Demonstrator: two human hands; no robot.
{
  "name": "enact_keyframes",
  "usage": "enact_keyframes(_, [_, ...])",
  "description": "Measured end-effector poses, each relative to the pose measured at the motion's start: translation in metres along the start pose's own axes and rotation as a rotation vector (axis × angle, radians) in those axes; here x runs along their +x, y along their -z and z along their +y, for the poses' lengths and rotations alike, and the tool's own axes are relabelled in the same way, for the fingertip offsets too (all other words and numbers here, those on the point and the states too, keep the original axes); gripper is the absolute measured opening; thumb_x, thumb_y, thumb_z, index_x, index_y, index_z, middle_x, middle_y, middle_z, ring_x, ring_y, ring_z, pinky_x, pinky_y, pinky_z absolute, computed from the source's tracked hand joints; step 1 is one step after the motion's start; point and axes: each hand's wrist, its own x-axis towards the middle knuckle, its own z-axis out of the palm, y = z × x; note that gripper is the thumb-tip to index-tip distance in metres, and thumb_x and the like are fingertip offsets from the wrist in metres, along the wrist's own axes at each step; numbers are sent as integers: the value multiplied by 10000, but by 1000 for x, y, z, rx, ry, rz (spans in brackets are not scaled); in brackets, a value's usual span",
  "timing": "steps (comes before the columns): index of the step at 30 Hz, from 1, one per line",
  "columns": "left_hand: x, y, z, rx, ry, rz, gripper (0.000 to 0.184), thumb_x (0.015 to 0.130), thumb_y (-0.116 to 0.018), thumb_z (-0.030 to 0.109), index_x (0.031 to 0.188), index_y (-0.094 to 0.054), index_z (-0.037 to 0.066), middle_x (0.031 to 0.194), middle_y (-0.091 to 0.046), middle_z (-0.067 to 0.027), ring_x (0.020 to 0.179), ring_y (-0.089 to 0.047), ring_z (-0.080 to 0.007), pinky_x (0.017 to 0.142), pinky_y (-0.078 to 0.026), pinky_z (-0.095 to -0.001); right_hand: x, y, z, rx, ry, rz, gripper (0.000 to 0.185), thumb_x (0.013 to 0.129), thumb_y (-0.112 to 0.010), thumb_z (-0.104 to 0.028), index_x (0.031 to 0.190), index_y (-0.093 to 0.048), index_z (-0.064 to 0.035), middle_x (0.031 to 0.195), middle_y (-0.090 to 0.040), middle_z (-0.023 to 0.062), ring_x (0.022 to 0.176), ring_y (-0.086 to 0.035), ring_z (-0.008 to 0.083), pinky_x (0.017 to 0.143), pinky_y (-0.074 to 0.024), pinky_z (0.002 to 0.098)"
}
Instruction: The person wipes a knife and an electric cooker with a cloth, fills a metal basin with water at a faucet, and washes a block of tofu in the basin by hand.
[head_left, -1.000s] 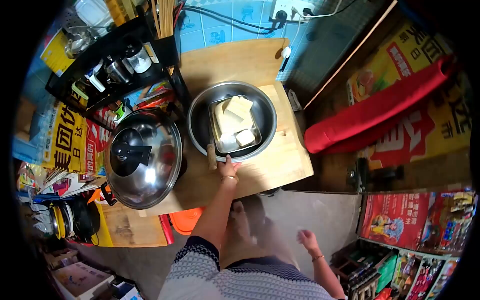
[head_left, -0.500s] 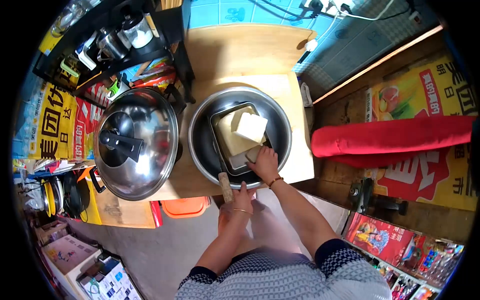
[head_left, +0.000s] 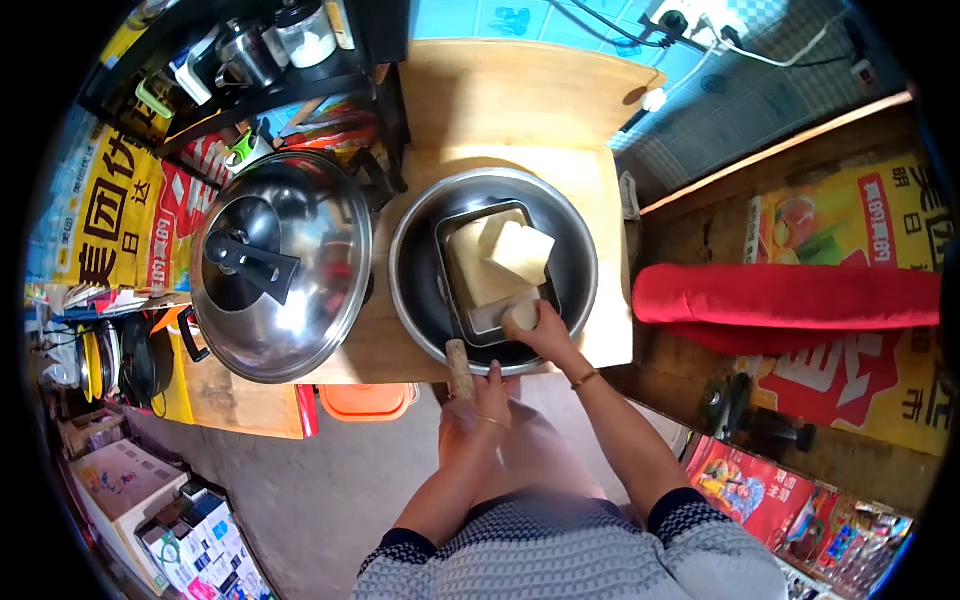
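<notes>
A steel basin (head_left: pixel 402 300) stands on the wooden counter, holding a rectangular metal tray (head_left: pixel 490 338). On the tray lies a large pale block (head_left: pixel 478 265), tofu-like, with a smaller cut block (head_left: pixel 522 252) on top. My right hand (head_left: pixel 545 332) is closed on a small pale piece (head_left: pixel 520 318) at the tray's near right corner. At the basin's front rim, my left hand (head_left: pixel 482 402) appears closed around a knife's wooden handle (head_left: pixel 458 365), its thumb raised against the rim. Its other fingers are mostly hidden, and the blade runs into the basin, barely visible.
Left of the basin is a wok with a domed steel lid (head_left: pixel 300 300). A black shelf (head_left: pixel 230 120) with jars stands behind it. A red cloth-covered object (head_left: pixel 780 293) lies to the right. Below the counter edge is an orange container (head_left: pixel 365 402).
My right hand has drawn the small pale piece slightly toward me and tilted it up. The left hand stays at the rim with the handle. The whole view has shifted slightly.
</notes>
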Motion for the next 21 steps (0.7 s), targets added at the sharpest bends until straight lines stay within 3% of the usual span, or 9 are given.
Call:
enact_keyframes(1, [6, 5, -6, -6, -26, -51, 340, 905, -455, 174, 1194, -348, 29, 1056, -511, -123, 819, -593, -215, 683, -533, -303, -11, 7, 3, 2, -10, 10, 621, 722, -658, -400, 1119, -456, 32, 1092, -517, 195, 1026, -491, 302, 853, -407, 394])
enact_keyframes(3, [31, 35, -44, 141, -154, -144, 349, 910, -442, 185, 1204, -330, 35, 1070, -509, -133, 832, -597, -220, 655, -532, -294, -40, 19, 11, 1253, -145, -413, 771, 713, -661, -446, 1230, -366, 44, 1209, -464, 199, 1128, -458, 271, 945, -388, 356])
enact_keyframes(4, [36, 43, -47, 216, -215, -206, 353, 912, -436, 190, 1209, -321, 37, 1077, -509, -137, 838, -599, -222, 641, -531, -290, -56, 25, 4, 1527, -93, -505, 759, 757, -621, -436, 1265, -319, 40, 1228, -448, 180, 1133, -454, 270, 978, -366, 368])
enact_keyframes(9, [33, 42, -24, 1539, -1059, -355, 376, 925, -385, 181, 1250, -245, 53, 1084, -510, -171, 889, -600, -255, 584, -533, -291, -99, 44, -11, 1760, 180, -631, 909, 696, -648, -502, 1293, -253, 58, 1251, -412, 203, 1153, -433, 276, 984, -358, 365])
enact_keyframes(10, [22, 29, -17, 1078, -701, -290, 366, 926, -380, 176, 1245, -249, 56, 1060, -522, -168, 900, -596, -253, 598, -537, -298, -103, 44, -14, 1782, 194, -637, 916, 692, -646, -511, 1291, -253, 59, 1250, -412, 200, 1144, -441, 272, 971, -367, 362])
enact_keyframes(15, [8, 12, 5, -47, 212, -158, 332, 905, -454, 232, 1152, -352, 36, 928, -558, -130, 817, -591, -219, 749, -517, -346, -103, 53, -21, 1675, 104, -565, 690, 811, -529, -451, 1246, -333, 48, 1192, -467, 185, 1104, -475, 264, 936, -392, 365])
enact_keyframes(17, [-2, 24, 10, 20, 273, -141, 269, 889, -493, 251, 1043, -439, 37, 879, -559, -99, 749, -579, -195, 756, -501, -348, -91, 49, -11, 1391, 36, -444, 514, 847, -510, -369, 1175, -436, 20, 1117, -534, 155, 1054, -516, 249, 903, -414, 353])
enact_keyframes(20, [-27, 46, 11, 166, 190, -329, 135, 876, -506, 180, 923, -508, 54, 845, -566, -57, 696, -569, -156, 619, -478, -266, -23, -6, 66, 322, 47, 26, 484, 786, -595, -356, 1063, -516, 33, 1008, -586, 141, 931, -574, 246, 802, -437, 308])
enact_keyframes(21, [-35, 49, 19, 165, 183, -323, 135, 876, -506, 180, 923, -508, 54, 845, -566, -57, 696, -569, -156, 619, -478, -266, -20, -6, 53, 324, 54, 18, 484, 786, -595, -356, 1063, -516, 33, 1008, -586, 141, 931, -574, 246, 802, -437, 308])
